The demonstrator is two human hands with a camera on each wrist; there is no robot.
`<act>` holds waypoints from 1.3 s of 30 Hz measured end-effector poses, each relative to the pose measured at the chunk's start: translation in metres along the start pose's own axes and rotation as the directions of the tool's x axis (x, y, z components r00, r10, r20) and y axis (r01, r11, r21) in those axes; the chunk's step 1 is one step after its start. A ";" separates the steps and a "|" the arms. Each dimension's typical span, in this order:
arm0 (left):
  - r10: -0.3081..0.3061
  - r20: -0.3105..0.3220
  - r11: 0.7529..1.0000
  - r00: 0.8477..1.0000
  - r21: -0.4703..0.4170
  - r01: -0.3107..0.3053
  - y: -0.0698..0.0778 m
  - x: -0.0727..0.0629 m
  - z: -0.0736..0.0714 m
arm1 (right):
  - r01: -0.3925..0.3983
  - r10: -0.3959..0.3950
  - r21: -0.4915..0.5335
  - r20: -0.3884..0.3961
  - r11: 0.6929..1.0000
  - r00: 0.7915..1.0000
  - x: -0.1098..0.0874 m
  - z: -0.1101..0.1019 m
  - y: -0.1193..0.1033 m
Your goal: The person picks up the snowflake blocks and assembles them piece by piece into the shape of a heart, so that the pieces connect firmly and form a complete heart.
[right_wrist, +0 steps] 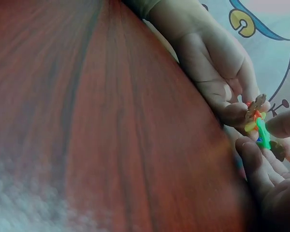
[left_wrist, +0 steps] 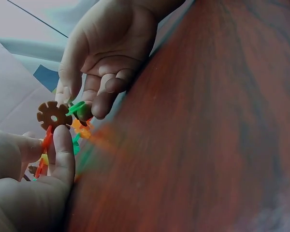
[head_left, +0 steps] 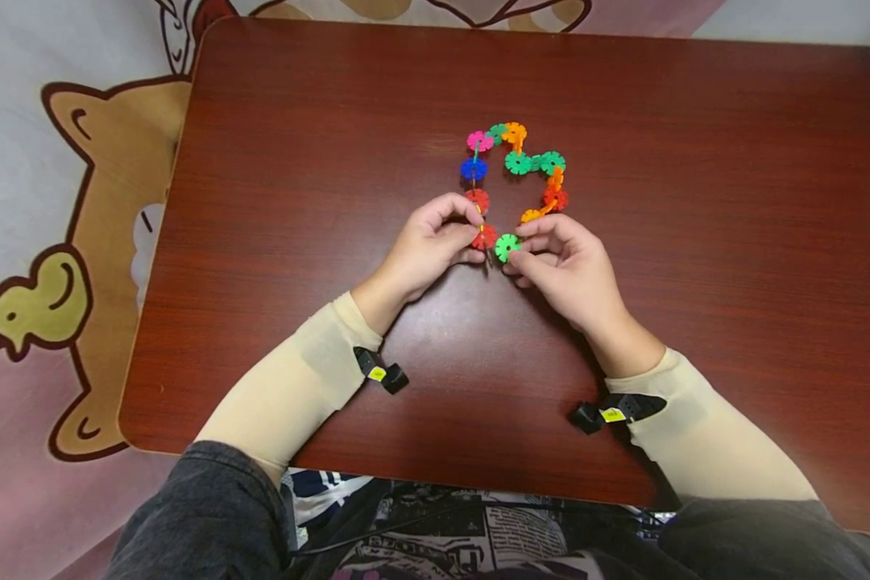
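Note:
A chain of notched plastic snowflake discs curves round on the table, with a pink disc (head_left: 480, 142), a blue disc (head_left: 474, 169) and several green and orange ones. My left hand (head_left: 435, 238) pinches a red disc (head_left: 485, 238) at the near left end of the chain. A brown disc (left_wrist: 54, 116) is joined to that red disc and faces the left wrist camera. Between thumb and fingers, my right hand (head_left: 569, 262) pinches a light green disc (head_left: 507, 247). In the left wrist view this green disc is close against the brown disc's edge; whether their notches interlock I cannot tell.
The chain lies on a dark red-brown wooden table (head_left: 319, 161). Cloth printed with cartoon animals (head_left: 126, 185) hangs beyond the table's left and far edges. Each wrist wears a black strap (head_left: 380, 370) with a small camera.

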State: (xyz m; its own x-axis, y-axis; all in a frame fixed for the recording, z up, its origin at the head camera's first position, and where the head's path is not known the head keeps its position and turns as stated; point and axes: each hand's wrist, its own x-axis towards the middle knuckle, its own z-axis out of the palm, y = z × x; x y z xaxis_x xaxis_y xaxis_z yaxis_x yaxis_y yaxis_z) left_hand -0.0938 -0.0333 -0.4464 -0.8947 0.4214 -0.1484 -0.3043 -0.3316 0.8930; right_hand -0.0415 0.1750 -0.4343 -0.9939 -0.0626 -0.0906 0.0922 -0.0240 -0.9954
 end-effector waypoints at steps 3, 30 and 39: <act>0.000 0.025 1.000 1.000 0.024 -0.001 0.000 0.000 -0.001 | -0.013 0.013 0.003 -0.003 1.000 1.000 0.000 -0.001 -0.001; 0.042 0.083 0.981 0.996 0.185 -0.057 -0.003 -0.004 0.000 | -0.067 0.067 0.011 -0.041 0.998 0.997 -0.009 -0.004 0.001; 0.109 0.022 0.982 0.994 0.156 -0.111 -0.004 -0.004 0.003 | 0.030 -0.016 0.120 -0.120 0.992 0.993 -0.010 -0.007 0.001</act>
State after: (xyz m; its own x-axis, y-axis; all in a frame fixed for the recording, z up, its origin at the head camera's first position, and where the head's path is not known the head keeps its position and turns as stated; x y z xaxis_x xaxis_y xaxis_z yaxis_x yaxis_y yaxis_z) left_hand -0.0883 -0.0310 -0.4476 -0.9151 0.4012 -0.0408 -0.1484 -0.2407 0.9592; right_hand -0.0320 0.1831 -0.4344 -0.9953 0.0583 -0.0776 0.0685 -0.1456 -0.9870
